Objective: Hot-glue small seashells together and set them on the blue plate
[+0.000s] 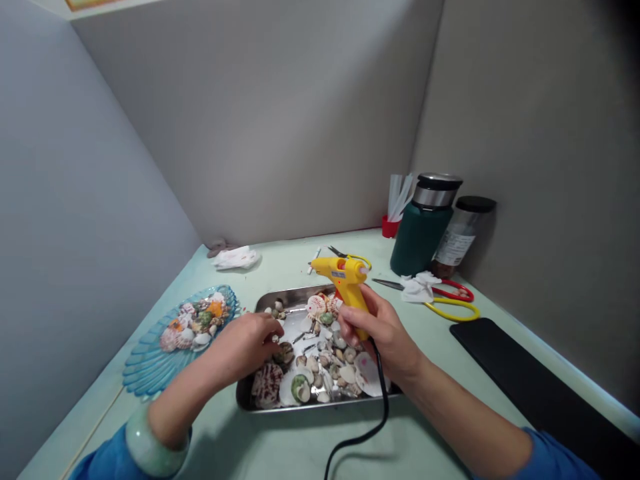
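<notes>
My right hand (377, 327) is wrapped round the handle of a yellow hot glue gun (345, 272), held above the right side of a metal tray (320, 403). The gun's nozzle points left, and its black cord (384, 400) hangs down over the tray's front rim. My left hand (253, 341) reaches over the left side of the tray, fingers curled together; what is between the fingertips is too small to name. Around it lie loose seashells: a brown-speckled shell (269, 385), a green-and-white snail shell (301, 388) and several small pale ones (345, 373).
To the left, a blue scallop-shaped glass dish (150, 363) carries a cluster of shells (195, 323). Crumpled tissue (237, 258) lies behind. A green flask (421, 230), a jar (460, 237), glue sticks (397, 198), scissors (453, 308) and a black slab (525, 380) are at the right.
</notes>
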`<state>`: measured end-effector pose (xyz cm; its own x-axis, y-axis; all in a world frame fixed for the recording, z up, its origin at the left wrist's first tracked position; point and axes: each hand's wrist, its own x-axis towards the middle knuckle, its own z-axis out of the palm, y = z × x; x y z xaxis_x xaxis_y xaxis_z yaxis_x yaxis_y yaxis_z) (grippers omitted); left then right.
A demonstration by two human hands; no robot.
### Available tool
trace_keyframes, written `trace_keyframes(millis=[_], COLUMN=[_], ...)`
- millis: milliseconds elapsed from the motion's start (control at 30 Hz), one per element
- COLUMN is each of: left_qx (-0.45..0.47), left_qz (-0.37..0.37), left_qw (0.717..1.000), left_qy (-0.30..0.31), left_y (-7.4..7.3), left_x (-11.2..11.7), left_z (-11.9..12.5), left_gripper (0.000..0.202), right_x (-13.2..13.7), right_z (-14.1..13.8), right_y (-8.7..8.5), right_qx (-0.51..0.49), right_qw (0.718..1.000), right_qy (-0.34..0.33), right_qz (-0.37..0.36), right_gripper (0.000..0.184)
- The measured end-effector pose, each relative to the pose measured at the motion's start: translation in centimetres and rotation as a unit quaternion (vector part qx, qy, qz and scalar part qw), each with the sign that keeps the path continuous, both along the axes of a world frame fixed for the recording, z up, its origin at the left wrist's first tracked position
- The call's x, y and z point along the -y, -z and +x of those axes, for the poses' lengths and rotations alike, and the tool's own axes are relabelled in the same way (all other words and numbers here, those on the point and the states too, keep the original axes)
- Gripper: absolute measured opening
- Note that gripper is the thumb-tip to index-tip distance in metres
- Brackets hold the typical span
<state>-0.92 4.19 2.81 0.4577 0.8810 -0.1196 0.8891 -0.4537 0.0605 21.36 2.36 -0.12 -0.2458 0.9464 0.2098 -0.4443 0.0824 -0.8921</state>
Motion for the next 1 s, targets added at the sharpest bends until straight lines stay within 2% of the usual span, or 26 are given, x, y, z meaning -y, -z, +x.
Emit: trace_keyframes(millis=[267, 467, 567, 767, 867, 1000], left_qx=[-0.03, 0.055, 0.071, 0.053, 0.037, 0.008], left_qz=[0.0, -0.021, -0.02, 0.006, 0.007, -0.005], left_qw=[0.999, 0.997, 0.996, 0.995, 0.996, 0.999], left_qy=[-0.044, -0.04, -0.055, -0.08, -0.077, -0.042], left_y=[2.1, 1.3, 1.3, 1.7, 1.2, 0.8], left_x=[0.2, -1.0, -1.1, -0.6, -0.3, 0.5], left_z=[2.3, 2.4, 2.0, 1.4, 1.3, 1.8], left_gripper=[0.019, 0.031, 0.031, 0.045, 0.041, 0.033], right_x=[0.0, 0.0, -0.1, -0.2, -0.2, -0.3], right_z=[-0.1, 0.0, 0.0, -0.2, -0.2, -0.2], right_y=[0.0, -0.2, -0.4, -0.4, -0.3, 0.1], right_qx=[-0.002, 0.022, 0.057, 0.08, 0.083, 0.084], right_qw=[1.0, 0.999, 0.997, 0.994, 0.994, 0.994], right_qy=[0.003, 0.021, 0.039, 0.047, 0.042, 0.036], right_qz=[0.005, -0.012, -0.04, -0.059, -0.06, -0.053], right_gripper=[0.009, 0.005, 0.006, 0.004, 0.003, 0.005])
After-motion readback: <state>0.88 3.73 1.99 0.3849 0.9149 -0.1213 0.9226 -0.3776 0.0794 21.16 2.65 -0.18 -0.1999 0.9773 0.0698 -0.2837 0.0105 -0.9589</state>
